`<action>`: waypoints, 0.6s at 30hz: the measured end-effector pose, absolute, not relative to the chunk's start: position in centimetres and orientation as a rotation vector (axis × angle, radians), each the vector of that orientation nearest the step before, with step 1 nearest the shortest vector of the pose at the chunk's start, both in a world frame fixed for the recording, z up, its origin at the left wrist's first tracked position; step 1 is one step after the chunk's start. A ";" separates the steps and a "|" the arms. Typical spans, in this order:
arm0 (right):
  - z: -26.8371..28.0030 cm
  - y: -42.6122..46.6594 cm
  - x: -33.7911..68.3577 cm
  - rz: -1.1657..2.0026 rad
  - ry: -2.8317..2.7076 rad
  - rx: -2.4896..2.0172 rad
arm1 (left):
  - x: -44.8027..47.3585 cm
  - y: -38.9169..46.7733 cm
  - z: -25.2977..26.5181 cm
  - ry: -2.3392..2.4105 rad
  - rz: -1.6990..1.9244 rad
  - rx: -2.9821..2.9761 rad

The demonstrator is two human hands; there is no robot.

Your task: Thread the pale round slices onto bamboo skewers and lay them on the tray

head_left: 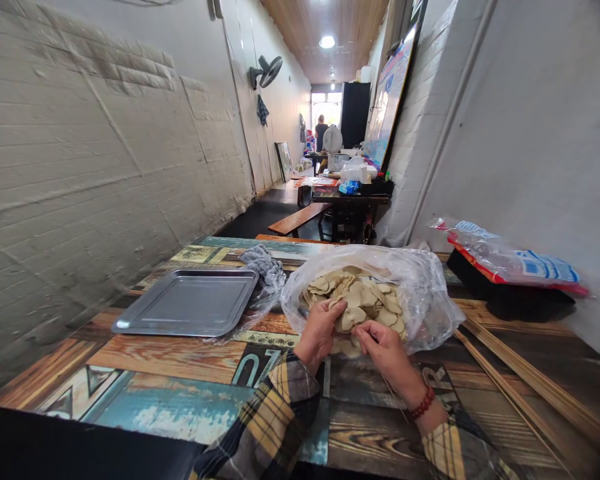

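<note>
A clear plastic bag (433,307) lies open on the table, filled with flat, beige, rounded slices (375,300). At the bag's near edge, my left hand (321,332) pinches a beige slice (351,317) between thumb and fingers. My right hand (386,348), with a red bead bracelet at the wrist, is closed just right of that slice. Thin bamboo skewers show below its palm, and its fingertips meet near the slice's lower edge. The skewer tip is too small to make out.
Left of the bag lies a metal tray (187,303), with a grey cloth (264,263) behind it. Long bamboo skewers (523,373) lie at the right. Beyond them stands a black container (505,283) topped with plastic packaging (525,260). A person (321,133) stands far back.
</note>
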State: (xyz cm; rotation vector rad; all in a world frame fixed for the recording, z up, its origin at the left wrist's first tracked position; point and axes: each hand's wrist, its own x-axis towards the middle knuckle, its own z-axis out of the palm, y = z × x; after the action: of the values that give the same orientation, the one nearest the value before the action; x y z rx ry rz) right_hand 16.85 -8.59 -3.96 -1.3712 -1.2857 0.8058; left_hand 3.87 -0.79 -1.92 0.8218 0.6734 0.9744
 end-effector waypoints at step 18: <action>-4.2 -8.6 16.9 0.790 -1.247 -1.398 | 3.7 -0.5 -2.0 0.687 0.999 0.812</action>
State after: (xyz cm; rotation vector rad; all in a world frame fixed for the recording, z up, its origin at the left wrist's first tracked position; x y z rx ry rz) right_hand 16.87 -8.61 -4.17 -1.3975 -1.2473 0.7897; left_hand 3.65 -0.54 -2.01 0.8123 0.6872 0.9989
